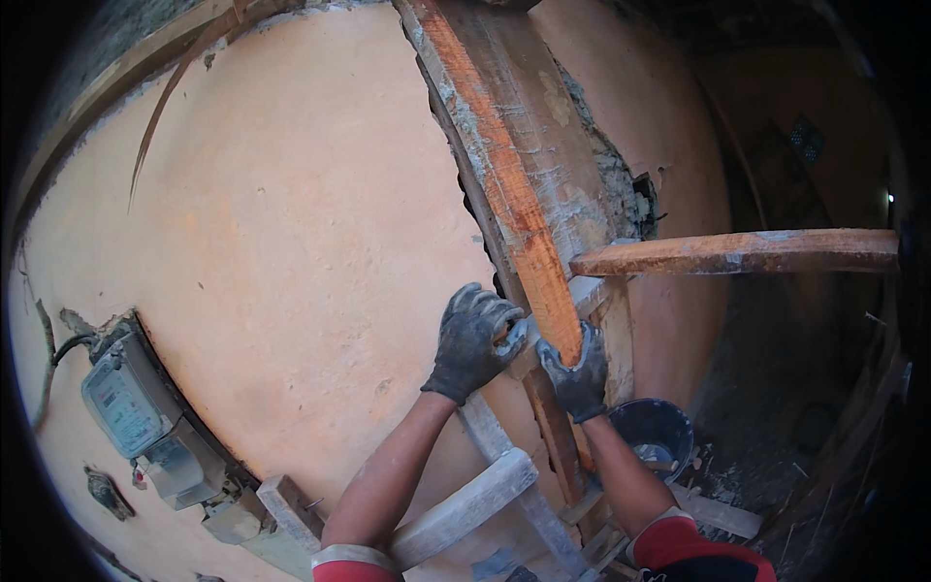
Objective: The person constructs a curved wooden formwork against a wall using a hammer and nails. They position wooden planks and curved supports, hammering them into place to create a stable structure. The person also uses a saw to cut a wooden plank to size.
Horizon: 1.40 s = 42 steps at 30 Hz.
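Observation:
A long wooden beam point(519, 209), orange-brown with grey smears, slants down from the top along the door frame point(548, 126). Its lower end sits in my right hand point(579, 378), which wears a dark grey work glove and is closed around it. To the left of the beam is my left hand point(473, 341), gloved the same way, its fingers curled beside a grey crosspiece point(525, 363). Whatever is inside those fingers, if anything, is hidden.
A wooden bar point(737, 253) juts right from the frame. Below my hands stands a rough wooden ladder-like structure point(470, 509). A dark bucket point(652, 434) sits at lower right. An electricity meter point(126, 393) is mounted on the peach wall point(320, 194); broken masonry point(606, 160) edges the frame.

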Motion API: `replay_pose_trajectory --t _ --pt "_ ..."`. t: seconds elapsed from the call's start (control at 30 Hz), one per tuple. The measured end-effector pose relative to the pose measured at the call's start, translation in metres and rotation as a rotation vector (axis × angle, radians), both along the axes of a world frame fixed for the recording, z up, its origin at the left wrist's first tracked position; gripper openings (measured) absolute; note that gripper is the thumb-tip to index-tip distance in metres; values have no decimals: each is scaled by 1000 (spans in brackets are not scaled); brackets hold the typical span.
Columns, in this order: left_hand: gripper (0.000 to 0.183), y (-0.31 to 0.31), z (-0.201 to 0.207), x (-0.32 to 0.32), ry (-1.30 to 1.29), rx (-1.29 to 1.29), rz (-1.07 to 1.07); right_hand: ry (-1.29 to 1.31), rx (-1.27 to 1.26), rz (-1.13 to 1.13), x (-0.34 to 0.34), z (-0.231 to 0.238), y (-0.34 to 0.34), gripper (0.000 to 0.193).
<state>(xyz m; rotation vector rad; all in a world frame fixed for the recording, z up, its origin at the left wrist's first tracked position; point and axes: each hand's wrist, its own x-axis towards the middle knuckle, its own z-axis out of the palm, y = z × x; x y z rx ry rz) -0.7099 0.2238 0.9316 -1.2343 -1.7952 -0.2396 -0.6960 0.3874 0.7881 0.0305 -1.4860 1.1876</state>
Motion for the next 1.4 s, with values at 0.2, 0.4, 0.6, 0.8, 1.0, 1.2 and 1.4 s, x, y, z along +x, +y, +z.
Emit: replay_pose_trajectory --t 0.2,0.4,0.6,0.8,1.0,1.2,1.4 --pt "20 3 2 2 6 -5 10 55 -10 34 -5 -3 4 58" --pt "22 3 3 3 27 -27 25 48 -30 27 0 0 1 59" --pt "21 7 4 3 10 -60 60 31 19 -2 -1 2 7 61" --pt "24 6 6 6 -17 -89 84 -6 -4 47 5 6 6 60" --pt "26 7 7 8 -25 -106 91 15 19 39 -2 2 7 60" --pt "27 5 5 7 -4 -94 92 0 17 46 1 3 6 60" --pt "24 6 6 3 -2 -87 67 38 68 -26 -9 -2 11 60"
